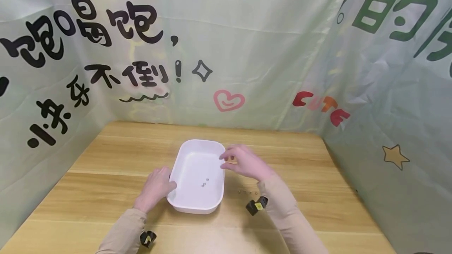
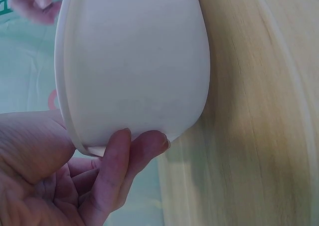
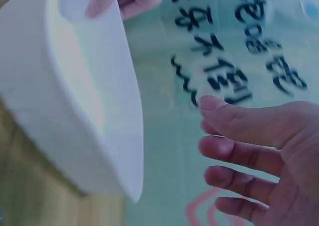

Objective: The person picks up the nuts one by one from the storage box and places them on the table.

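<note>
1. While the bare L hand [image 1: 157, 187] grips the left rim of a white, rounded-rectangular, plastic-looking box [image 1: 195, 162] in head view, the bare R hand [image 1: 245, 162] hangs at the right rim, thumb & index slightly apart. Box sits upright on a light-brown wood-grain table [image 1: 116, 160]; open side up, long axis runs away from the person, far end angled slightly R. Approx. 3 tiny grey ring-like pieces [image 1: 207, 179] lie on box floor; 4 tiny ring-like table pieces [image 1: 250, 192] sit in a row outside, near R wrist. Judgement: work's partway, 3 in, 4 out. Pieces' facing: too small to tell.

2. L wrist view: two L fingers press flat on box's outer wall; thumb mostly hidden. R hand shows beyond the rim. No pieces visible.

3. R wrist view: R fingers loosely bent, thumb close to index, apart from box; no piece visible btwn them, but index is part-hidden.
</note>
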{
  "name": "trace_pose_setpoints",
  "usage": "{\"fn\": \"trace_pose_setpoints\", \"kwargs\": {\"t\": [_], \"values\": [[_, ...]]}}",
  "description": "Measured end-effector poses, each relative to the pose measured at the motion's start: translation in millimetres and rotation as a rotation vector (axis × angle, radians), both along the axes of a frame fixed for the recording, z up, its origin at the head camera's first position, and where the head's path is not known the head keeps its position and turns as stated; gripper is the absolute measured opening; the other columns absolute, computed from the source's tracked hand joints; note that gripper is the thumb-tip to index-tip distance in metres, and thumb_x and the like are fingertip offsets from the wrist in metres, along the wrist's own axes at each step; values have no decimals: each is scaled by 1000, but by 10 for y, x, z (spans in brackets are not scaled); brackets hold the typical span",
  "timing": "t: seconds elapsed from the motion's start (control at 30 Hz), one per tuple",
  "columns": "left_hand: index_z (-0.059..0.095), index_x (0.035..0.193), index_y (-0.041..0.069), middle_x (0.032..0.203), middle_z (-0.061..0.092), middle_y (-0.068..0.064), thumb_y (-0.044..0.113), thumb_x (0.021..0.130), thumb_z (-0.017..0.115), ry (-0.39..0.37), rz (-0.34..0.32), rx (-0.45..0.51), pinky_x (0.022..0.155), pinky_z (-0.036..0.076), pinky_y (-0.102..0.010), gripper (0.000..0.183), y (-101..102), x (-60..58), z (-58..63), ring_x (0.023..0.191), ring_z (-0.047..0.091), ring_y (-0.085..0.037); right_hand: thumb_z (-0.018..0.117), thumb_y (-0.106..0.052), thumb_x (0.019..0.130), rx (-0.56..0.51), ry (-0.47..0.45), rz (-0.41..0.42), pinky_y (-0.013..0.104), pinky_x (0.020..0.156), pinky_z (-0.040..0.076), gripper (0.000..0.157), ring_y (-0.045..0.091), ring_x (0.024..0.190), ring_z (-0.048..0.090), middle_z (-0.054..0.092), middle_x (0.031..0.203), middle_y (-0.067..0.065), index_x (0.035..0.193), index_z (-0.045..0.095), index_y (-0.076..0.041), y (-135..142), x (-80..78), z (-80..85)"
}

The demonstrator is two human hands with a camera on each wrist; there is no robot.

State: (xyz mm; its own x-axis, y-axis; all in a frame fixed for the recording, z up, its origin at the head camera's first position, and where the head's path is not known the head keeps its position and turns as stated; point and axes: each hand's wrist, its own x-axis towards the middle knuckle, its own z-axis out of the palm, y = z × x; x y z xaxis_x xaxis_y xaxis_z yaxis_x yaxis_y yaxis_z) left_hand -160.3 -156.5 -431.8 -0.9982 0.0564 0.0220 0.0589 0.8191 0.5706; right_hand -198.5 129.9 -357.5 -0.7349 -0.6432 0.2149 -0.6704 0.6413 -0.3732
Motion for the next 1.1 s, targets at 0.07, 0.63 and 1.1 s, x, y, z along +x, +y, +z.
{"fn": "trace_pose_setpoints", "kwargs": {"t": [0.07,0.63,1.1], "values": [[58,68,6,62,54,-3,1,73,62,6,-6,6,49,38,-27,8,1,0,5,55,49,-16,75,-19,88,61,3,42,33,81,55,23,18,89,67,75,102,8,107,76,-7,-121,-38,87],[63,74,0,63,59,-5,2,74,63,13,-13,50,48,42,-28,1,-9,6,20,54,53,-16,80,-25,84,420,-275,-38,28,80,52,32,12,85,60,69,92,-2,113,75,-11,-796,-301,297],[62,73,1,62,58,-5,1,73,62,10,-4,39,48,42,-27,0,-2,20,19,53,53,-16,82,-12,78,501,-466,-233,22,46,40,24,11,46,50,63,61,3,72,59,-11,-1014,-532,-225]]}}
